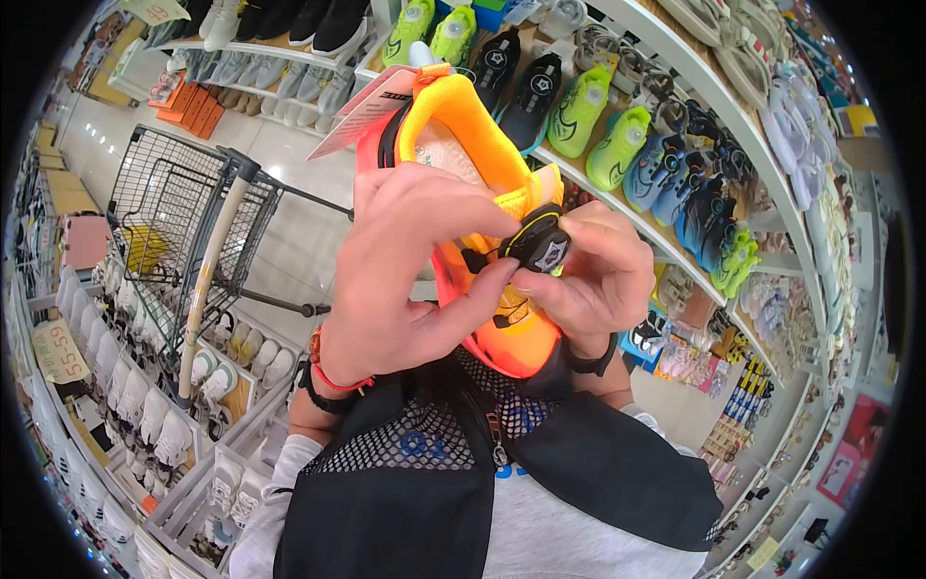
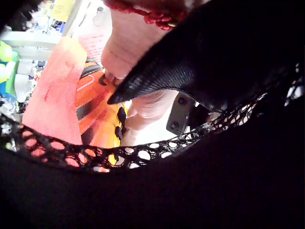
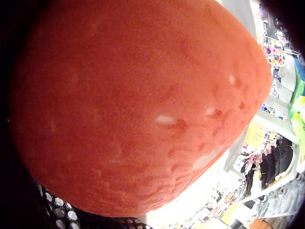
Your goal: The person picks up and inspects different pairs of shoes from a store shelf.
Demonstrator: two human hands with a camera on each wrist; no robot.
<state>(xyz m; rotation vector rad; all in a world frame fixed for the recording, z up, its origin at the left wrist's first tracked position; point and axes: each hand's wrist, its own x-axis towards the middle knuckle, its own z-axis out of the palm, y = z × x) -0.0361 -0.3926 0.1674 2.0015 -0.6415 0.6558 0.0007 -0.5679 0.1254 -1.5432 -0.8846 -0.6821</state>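
Observation:
An orange and pink shoe (image 1: 516, 338) with a yellow collar is held up before the chest, its toe toward the body. On its tongue is a round black dial (image 1: 548, 249) with a star-like mark. My left hand (image 1: 405, 261) pinches the black piece around the dial between thumb and forefinger. From the other side my right hand (image 1: 603, 275) pinches the dial's edge with thumb and forefinger. A pink paper tag (image 1: 359, 118) hangs at the heel. In the left wrist view, black clothing covers much of the shoe (image 2: 97, 112); the right wrist view is mostly blurred red-orange.
Shelves of green, black and blue shoes (image 1: 569, 116) rise ahead and to the right. A wire shopping cart (image 1: 174, 212) stands at the left on the tiled floor. Rows of white shoes (image 1: 145, 405) line the lower left, and more shoes sit on a shelf (image 1: 260, 48) at the back.

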